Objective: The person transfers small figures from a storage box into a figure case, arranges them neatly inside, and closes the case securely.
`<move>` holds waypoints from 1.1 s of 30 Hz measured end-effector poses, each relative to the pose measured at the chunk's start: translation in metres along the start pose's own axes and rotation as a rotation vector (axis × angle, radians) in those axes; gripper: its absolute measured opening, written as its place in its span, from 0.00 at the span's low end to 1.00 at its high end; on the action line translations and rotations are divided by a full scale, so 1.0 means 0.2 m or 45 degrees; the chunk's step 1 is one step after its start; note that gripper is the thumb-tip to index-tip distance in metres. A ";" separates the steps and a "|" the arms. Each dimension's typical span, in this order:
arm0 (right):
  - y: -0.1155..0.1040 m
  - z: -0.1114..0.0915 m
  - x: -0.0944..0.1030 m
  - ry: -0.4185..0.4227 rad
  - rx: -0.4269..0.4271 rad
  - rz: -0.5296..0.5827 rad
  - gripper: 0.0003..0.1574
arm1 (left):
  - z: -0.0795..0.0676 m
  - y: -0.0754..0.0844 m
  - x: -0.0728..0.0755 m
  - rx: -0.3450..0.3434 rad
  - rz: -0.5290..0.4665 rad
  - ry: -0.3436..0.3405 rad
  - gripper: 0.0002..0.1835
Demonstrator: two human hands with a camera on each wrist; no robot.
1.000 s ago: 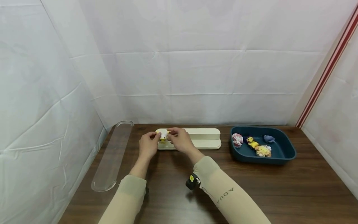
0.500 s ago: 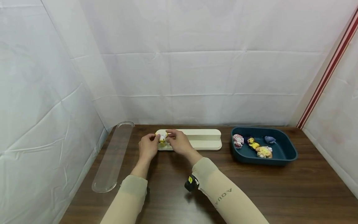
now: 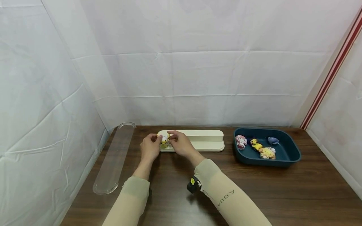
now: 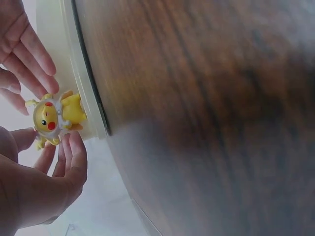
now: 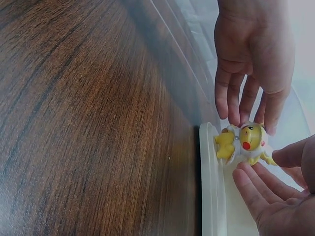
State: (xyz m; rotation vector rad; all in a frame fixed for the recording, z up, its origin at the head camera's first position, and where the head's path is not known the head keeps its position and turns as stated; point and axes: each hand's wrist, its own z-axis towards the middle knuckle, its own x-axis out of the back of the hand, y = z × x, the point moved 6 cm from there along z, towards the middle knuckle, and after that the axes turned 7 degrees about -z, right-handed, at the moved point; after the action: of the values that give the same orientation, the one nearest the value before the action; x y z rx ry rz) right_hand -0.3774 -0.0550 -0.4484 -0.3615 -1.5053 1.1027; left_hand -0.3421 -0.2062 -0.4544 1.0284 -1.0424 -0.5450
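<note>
Plainly, creased white sheets (image 3: 175,73) took up most of my view, rising behind and to both sides, with a red stripe running down on the right. Below them spread the dark wooden surface (image 3: 282,194). My pale sleeves (image 3: 229,197) reached forward over it, the right one lettered in dark print, and a small black device (image 3: 194,185) sat at my right cuff.

On the right of the surface stood a dark blue tray (image 3: 266,162) with rounded corners. Over on the left, near the edge, lay a clear, round-ended cover (image 3: 114,161), set lengthwise away from me. Between the two, toward the back, was a long cream base (image 3: 207,145) with a raised step along its rear.

At the base's left end, my left hand (image 3: 150,147) and my right hand (image 3: 181,144) faced each other. The fingers of both pinched a yellow figure in a white hood (image 5: 248,137) from either side. It stood upright over the lower front part of the base; my fingers crowded the view, so I couldn't quite tell whether its feet touched down.

Inside the tray were a tan figure (image 3: 267,153), a pink-and-white figure (image 3: 241,142), a yellow figure with a dark part (image 3: 256,145) and a bluish figure (image 3: 272,140).
</note>
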 end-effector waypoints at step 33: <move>0.04 -0.14 0.24 0.083 -0.042 -0.033 0.19 | -0.14 0.33 -0.05 -0.306 0.276 0.157 0.19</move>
State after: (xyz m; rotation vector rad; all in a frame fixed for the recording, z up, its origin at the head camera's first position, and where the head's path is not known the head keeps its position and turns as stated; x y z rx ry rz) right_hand -0.3677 -0.0035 -0.4289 -0.3962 -1.4684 1.0376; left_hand -0.3272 -0.1563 -0.4028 0.7181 -0.9401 -0.4124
